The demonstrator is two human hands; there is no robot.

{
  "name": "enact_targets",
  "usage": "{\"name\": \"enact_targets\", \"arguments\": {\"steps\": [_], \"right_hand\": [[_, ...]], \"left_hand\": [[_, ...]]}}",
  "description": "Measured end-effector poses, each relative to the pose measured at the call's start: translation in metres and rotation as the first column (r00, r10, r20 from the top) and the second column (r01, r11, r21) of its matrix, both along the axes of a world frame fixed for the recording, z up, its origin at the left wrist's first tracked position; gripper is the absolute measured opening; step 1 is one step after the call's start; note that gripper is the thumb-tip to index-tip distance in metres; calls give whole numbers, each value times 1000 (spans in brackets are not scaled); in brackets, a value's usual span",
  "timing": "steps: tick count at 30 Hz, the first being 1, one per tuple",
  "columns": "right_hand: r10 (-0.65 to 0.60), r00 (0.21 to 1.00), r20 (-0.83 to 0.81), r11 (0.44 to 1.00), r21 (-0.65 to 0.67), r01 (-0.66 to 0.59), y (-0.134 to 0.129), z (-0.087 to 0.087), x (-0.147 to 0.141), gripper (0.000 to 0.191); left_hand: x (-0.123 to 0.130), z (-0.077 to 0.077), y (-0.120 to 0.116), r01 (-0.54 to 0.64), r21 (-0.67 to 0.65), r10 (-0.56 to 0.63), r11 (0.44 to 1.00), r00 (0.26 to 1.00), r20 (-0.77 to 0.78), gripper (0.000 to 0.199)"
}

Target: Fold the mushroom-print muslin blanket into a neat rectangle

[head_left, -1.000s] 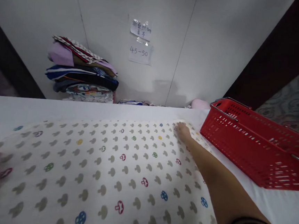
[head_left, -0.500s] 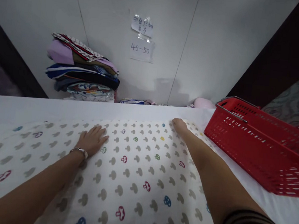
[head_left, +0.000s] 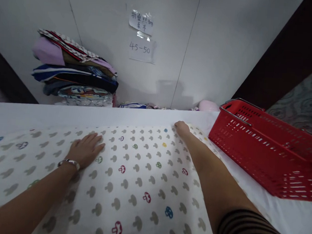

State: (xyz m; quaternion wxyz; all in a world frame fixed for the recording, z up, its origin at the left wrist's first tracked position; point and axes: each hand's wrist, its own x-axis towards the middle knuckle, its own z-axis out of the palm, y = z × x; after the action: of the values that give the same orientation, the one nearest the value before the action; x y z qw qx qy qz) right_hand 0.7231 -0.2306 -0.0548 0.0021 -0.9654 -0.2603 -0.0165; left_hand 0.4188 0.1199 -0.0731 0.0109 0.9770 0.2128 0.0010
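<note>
A white cloth (head_left: 138,166) printed with grey and coloured mushrooms lies spread over the white table, reaching past the bottom of the view. My left hand (head_left: 86,149), with a silver bracelet at the wrist, rests flat on it left of centre, fingers apart. Near the cloth's far edge, right of centre, my right hand (head_left: 181,128) touches the fabric. Its fingers are curled together at the cloth, and the fingertips are small in the view, pressed to the edge.
A red plastic basket (head_left: 267,152) with metal handles stands at the right. Folded fabrics (head_left: 76,70) are stacked at the back left by the wall. Two paper signs (head_left: 142,50) hang on the wall. Low down at the back is a pink item (head_left: 208,106).
The view has shifted a little, so most things sit further left. Both hands remain on the cloth in much the same places.
</note>
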Motion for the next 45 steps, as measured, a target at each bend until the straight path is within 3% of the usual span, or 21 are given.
{"name": "enact_targets", "arguments": {"steps": [13, 28, 32, 36, 38, 42, 45], "right_hand": [[80, 996, 36, 997, 17, -81, -2, 1, 3, 27], [19, 1000, 24, 1000, 16, -20, 6, -1, 3, 30], [96, 995, 22, 994, 56, -97, 29, -1, -10, 35], [329, 944, -12, 932, 163, -323, 66, -11, -45, 44], [425, 904, -53, 898, 153, -413, 79, -18, -61, 50], [428, 897, -116, 903, 90, -419, 88, -25, -76, 54], [421, 899, -124, 905, 116, -408, 87, -20, -76, 49]], "left_hand": [[1, 1, 1, -10, -21, 10, 1000, 999, 39, 52], [-3, -1, -6, -21, -7, 22, 1000, 999, 40, 54], [-4, -2, -7, -19, -28, 20, 999, 999, 45, 54], [-6, -4, -7, -9, -31, 11, 999, 998, 69, 53], [-7, -3, -8, -10, -42, 12, 999, 998, 67, 54], [-7, -1, -9, -13, -49, 16, 999, 998, 59, 53], [-6, -2, -8, -9, -51, 13, 999, 998, 68, 53]]}}
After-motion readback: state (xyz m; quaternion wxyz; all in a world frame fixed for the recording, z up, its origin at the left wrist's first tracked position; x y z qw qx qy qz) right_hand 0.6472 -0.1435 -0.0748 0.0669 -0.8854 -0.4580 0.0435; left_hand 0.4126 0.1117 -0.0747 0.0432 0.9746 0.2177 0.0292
